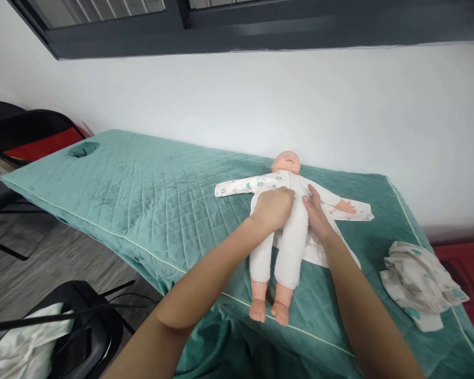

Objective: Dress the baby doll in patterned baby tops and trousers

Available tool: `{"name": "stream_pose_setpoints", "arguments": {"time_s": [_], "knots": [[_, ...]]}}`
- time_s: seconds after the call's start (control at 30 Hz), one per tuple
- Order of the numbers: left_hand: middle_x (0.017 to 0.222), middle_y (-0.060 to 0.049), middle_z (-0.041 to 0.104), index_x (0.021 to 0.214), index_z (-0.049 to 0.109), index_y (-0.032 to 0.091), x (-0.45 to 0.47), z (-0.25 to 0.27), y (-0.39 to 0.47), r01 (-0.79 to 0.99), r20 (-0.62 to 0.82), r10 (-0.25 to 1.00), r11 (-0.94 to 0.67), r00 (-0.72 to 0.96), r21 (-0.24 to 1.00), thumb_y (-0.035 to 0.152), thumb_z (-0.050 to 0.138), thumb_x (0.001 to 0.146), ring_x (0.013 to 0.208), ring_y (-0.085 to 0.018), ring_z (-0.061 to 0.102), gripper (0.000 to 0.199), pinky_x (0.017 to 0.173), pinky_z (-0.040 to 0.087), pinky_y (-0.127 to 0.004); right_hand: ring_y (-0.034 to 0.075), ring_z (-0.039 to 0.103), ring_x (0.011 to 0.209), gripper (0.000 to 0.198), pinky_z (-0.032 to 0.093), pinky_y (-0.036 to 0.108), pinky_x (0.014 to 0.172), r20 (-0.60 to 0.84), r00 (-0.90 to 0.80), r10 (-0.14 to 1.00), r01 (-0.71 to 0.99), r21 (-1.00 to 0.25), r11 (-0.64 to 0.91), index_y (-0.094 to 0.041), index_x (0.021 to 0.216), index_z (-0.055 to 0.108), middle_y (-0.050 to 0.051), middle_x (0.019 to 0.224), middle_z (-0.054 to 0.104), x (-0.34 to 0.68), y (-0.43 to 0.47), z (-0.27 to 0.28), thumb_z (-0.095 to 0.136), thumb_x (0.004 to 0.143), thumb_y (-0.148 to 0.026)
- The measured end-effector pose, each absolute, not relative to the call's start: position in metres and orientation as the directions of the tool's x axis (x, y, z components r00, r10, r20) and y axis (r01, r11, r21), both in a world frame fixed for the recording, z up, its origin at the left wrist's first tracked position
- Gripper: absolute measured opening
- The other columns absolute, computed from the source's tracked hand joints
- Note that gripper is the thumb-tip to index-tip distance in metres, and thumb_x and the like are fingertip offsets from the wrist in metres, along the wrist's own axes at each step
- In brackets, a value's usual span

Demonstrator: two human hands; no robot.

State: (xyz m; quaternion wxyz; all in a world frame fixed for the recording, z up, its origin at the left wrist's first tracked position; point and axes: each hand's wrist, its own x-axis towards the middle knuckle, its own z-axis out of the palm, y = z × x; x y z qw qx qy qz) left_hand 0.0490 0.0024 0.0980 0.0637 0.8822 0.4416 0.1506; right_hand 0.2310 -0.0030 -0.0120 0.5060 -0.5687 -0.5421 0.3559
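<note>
A baby doll [291,247] lies face up on the green quilted bed cover, feet toward me, with white cloth on its body and legs. A white patterned baby shirt [260,183] is spread around its upper body. One sleeve, at the left, hides the doll's arm; at the right, the doll's hand shows on top of the other sleeve. My left hand [274,208] is closed on the shirt front at the chest, its fingertips partly hidden. At the doll's other side, my right hand [317,215] has thumb and finger bent in on the shirt's edge.
A crumpled patterned baby garment [421,279] lies near the bed's right end. The bed [150,184] runs along a white wall, with a face hole [84,149] at its far left. Black chairs [35,131] stand at left; one [82,326] carries a pale cloth [27,342].
</note>
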Motion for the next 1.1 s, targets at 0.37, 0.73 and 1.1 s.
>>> {"name": "stream_pose_setpoints", "arguments": {"time_s": [0.37,0.73,1.1], "knots": [[0.118,-0.008,0.065,0.12,0.063,0.023,0.035,0.094,0.002,0.733,0.368,0.786,-0.607,0.497,0.307,0.028,0.038,0.102,0.114,-0.024,0.058,0.032,0.094,0.046,-0.035,0.018,0.021,0.153,0.081,0.024,0.04,0.125,0.065,0.122,0.99,0.157,-0.987,0.045,-0.033,0.156,0.02,0.003,0.168,0.015,0.232,0.003,-0.002,0.052,0.09,-0.067],[0.128,-0.013,0.066,0.117,0.067,0.02,0.185,0.12,0.068,0.452,-0.087,0.445,-0.888,0.891,0.088,0.015,0.054,0.09,0.122,-0.03,0.055,0.031,0.093,0.047,-0.042,0.031,0.039,0.145,0.059,0.026,0.047,0.123,0.205,0.148,0.968,0.338,-0.93,0.145,-0.019,0.137,0.057,0.011,0.148,0.054,0.228,-0.002,0.012,0.049,0.09,-0.054],[0.099,-0.01,0.072,0.118,0.06,0.018,0.198,0.094,0.104,0.429,-0.089,0.424,-0.902,0.901,0.051,0.008,0.056,0.08,0.077,-0.025,0.066,0.04,0.068,0.043,-0.034,0.029,0.058,0.123,0.044,0.044,0.046,0.109,0.188,-0.133,0.973,0.375,-0.899,0.225,-0.025,0.128,0.063,0.005,0.135,0.064,0.249,-0.02,0.04,0.055,0.093,-0.05]]}}
